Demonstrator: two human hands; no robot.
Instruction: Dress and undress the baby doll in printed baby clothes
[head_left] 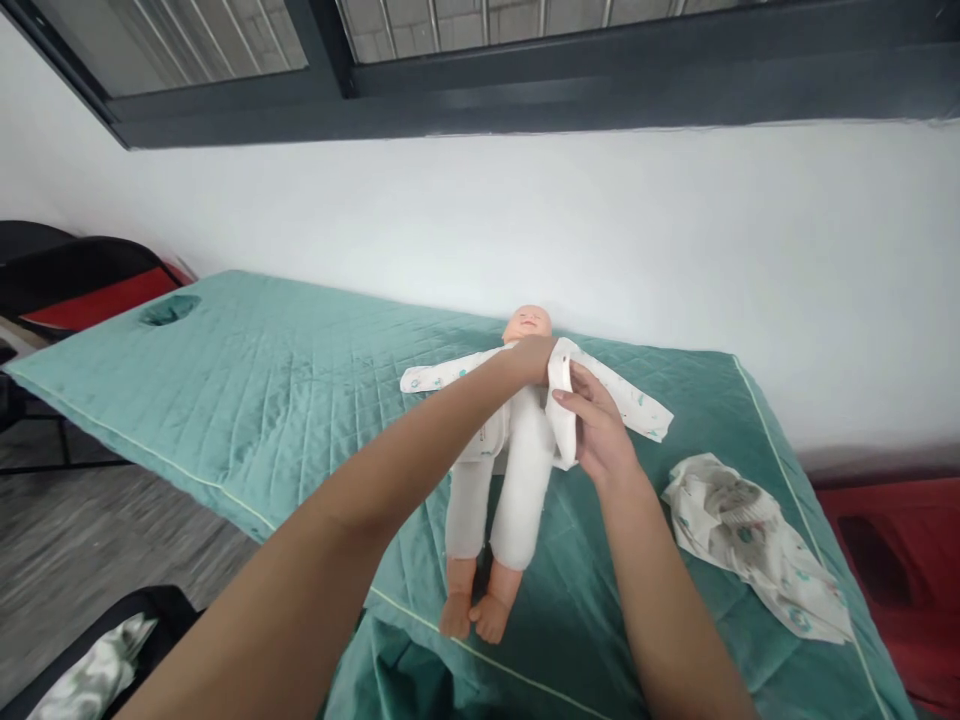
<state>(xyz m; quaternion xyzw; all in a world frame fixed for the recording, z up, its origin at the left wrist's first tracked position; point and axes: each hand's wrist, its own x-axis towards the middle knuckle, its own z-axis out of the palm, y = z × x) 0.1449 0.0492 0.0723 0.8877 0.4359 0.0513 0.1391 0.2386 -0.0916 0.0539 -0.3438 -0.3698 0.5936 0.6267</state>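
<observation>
Doll shirt [562,430] is pinched by right hand [600,428]; left hand [534,358] reaches across, grip unclear.

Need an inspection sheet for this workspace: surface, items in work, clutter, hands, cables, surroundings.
Surface: green quilted cover, with a hole near its left end.
Items in work: doll lying face up, head toward the wall; printed top with sleeves spread to both sides.
Clutter: crumpled printed cloth right of the doll.
Hands: right hand grips the top's edge; left hand at the doll's chest, fingers hidden.
Cables: nothing seen.
Surroundings: dark window frame above; red object lower right.
</observation>
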